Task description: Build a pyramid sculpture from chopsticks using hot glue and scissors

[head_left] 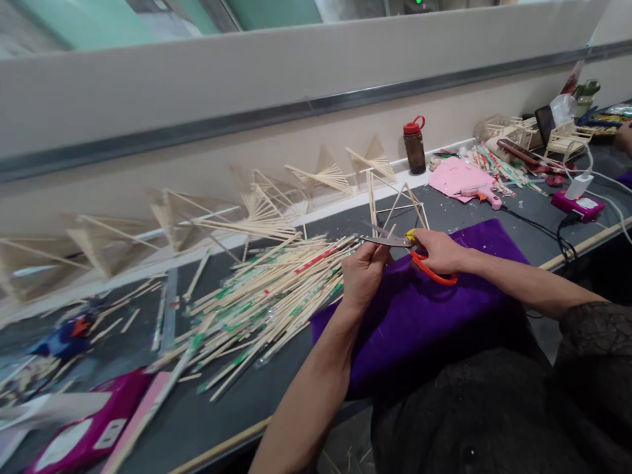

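My right hand (437, 250) is closed round the handles of a pair of scissors (434, 271) with orange and yellow grips. Their blades are parted and point left, reaching over my left hand (363, 273). The fingers of that hand are pinched on a short thin wooden stick (392, 232), whose end pokes up beside the blades. Below both hands a purple cloth (419, 322) hangs over the table's front edge. A large heap of wooden chopsticks (276, 289), several still in printed wrappers, lies just left of my left hand.
Stick frames and fans (266, 204) lean along the wall. A brown bottle (415, 148) with a red lid stands behind. At right lie a pink glue gun (486, 196), its cable and a magenta power strip (579, 205). Another magenta box (93, 424) sits front left.
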